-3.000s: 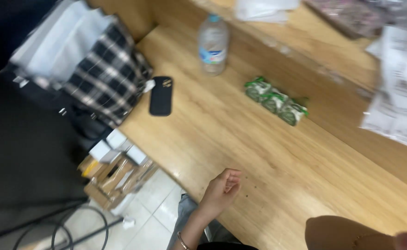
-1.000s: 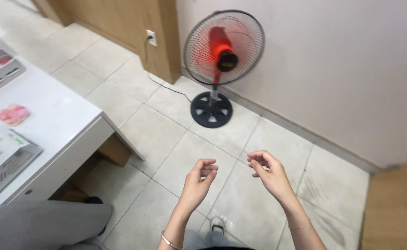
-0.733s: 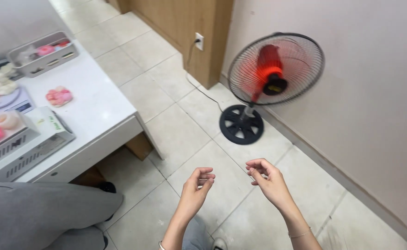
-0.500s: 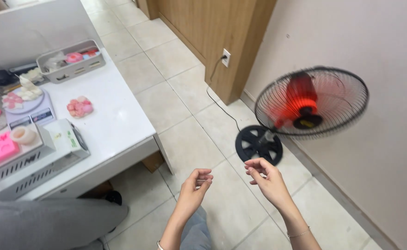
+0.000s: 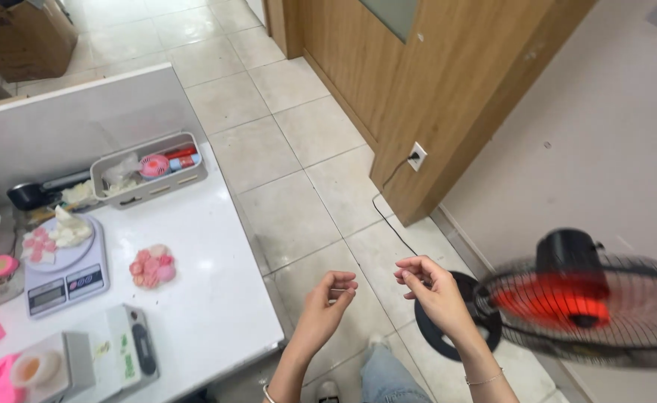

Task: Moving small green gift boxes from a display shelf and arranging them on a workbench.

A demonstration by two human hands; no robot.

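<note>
Head view: left hand and right hand raised, fingertips pinched, grasping nothing visible.
Risk, judged: right hand drifting into spinning fan just beside it.

Both hands, the left hand and the right hand, hang over open tiled floor, free ahead. To the left the white table edge crowds in (scale, tray, moulds on top); rightward the standing fan blocks passage.
</note>
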